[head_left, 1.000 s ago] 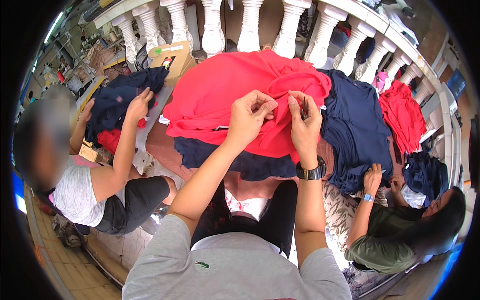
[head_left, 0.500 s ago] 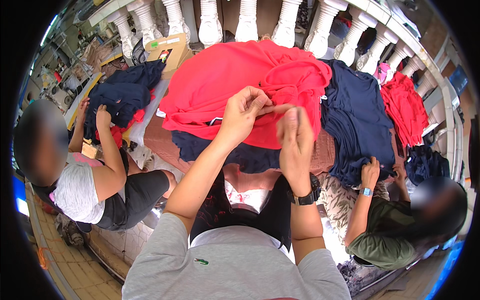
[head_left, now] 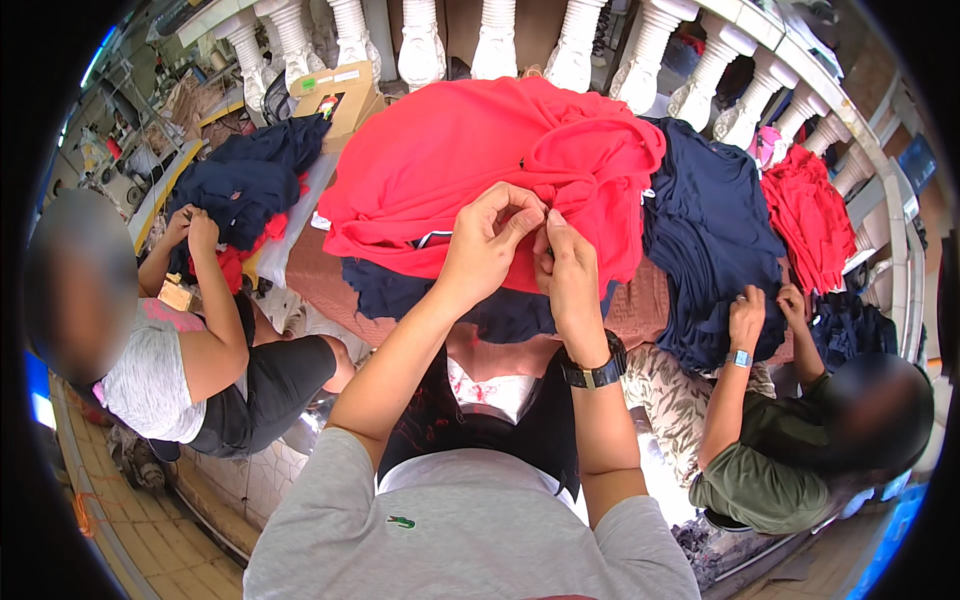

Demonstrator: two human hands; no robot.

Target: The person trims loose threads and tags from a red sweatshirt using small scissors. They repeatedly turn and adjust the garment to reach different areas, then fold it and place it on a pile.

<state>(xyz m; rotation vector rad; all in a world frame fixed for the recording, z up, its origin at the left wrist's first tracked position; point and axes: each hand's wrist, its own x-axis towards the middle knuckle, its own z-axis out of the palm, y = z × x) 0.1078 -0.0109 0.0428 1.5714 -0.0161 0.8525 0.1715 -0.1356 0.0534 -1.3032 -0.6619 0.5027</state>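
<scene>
My left hand (head_left: 490, 237) is raised over a heap of red fabric (head_left: 430, 150), thumb and forefinger pinched together. Close beside it, fingertips almost meeting, my right hand (head_left: 572, 275) is also closed in a pinch. Whatever lies between the fingers is too small to make out. The red cloth is bunched at its right side, and a thin white-and-dark strip shows near its front edge. Dark navy cloth (head_left: 450, 307) pokes out from underneath. A dark watch (head_left: 597, 374) is strapped round my right wrist.
Left, a co-worker handles navy garments (head_left: 240, 185) beside a cardboard box (head_left: 340, 100). Right, another co-worker's hands touch a navy garment pile (head_left: 710, 230); red garments (head_left: 810, 215) lie beyond. A brown cover (head_left: 640, 310) drapes the table. White balusters (head_left: 495, 40) line the back.
My right hand has moved slightly left and down, bringing its fingertips against my left ones. It was blurred before. The right co-worker's hands have shifted up a little along the navy cloth.
</scene>
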